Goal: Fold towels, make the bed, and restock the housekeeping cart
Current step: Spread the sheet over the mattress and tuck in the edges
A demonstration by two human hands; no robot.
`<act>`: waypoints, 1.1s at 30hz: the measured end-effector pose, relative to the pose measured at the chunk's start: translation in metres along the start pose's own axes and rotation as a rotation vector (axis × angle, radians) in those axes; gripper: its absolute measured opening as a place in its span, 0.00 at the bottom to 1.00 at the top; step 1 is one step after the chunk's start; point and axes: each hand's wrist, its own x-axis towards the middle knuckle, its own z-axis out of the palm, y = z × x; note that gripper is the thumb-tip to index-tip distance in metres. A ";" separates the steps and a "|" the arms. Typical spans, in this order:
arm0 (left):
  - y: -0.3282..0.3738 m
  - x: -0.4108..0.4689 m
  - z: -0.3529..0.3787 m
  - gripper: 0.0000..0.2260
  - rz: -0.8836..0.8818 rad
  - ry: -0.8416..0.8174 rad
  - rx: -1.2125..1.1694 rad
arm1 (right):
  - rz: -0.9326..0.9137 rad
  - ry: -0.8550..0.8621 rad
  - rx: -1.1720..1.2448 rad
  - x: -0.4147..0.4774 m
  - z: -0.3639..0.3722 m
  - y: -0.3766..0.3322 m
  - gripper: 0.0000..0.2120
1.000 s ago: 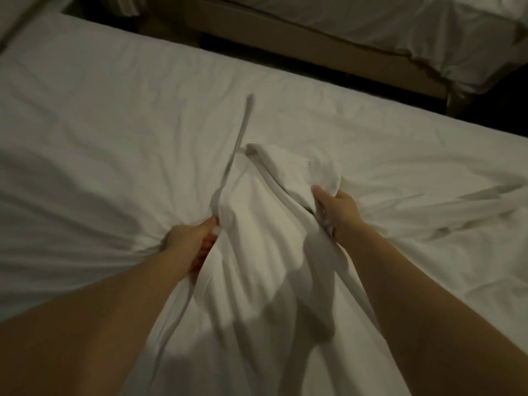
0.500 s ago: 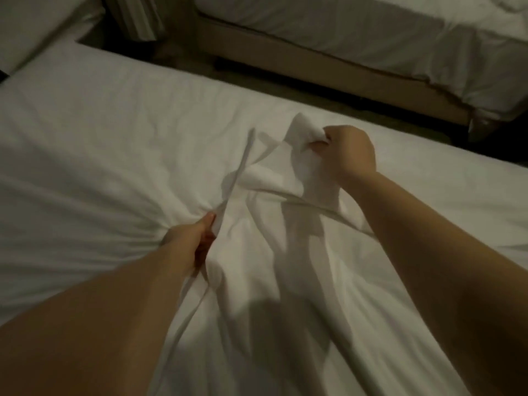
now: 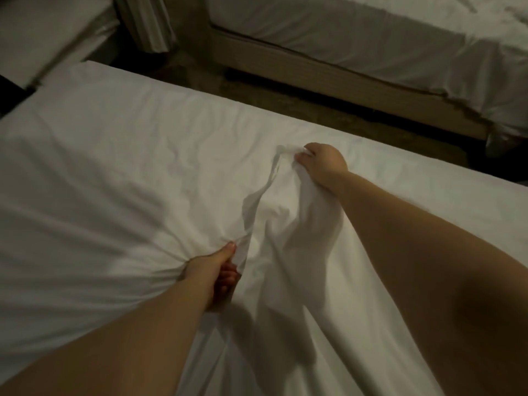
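Both closed tight on the sheet (image 3: 288, 230): left grip (image 3: 210, 274) bunching, right grip (image 3: 321, 164) pinching

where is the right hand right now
In the head view the right hand is right of centre, gripping a raised fold of the white sheet near its far edge, beyond the left hand.

No text, label, brand, number or sign could be read anywhere; the dim view showed only unmarked surfaces.
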 end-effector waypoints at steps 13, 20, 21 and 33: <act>0.003 -0.009 0.004 0.32 -0.011 0.022 0.033 | -0.058 0.181 -0.306 0.008 0.019 0.002 0.17; 0.002 -0.016 0.007 0.20 0.049 0.070 0.076 | -0.159 0.347 -0.308 -0.105 0.027 0.005 0.24; 0.001 -0.016 0.006 0.20 0.052 0.066 0.065 | -0.164 0.315 -0.317 -0.134 0.034 0.013 0.24; -0.001 -0.032 0.005 0.19 0.166 0.066 0.071 | -0.041 0.237 -0.488 -0.190 0.108 0.065 0.35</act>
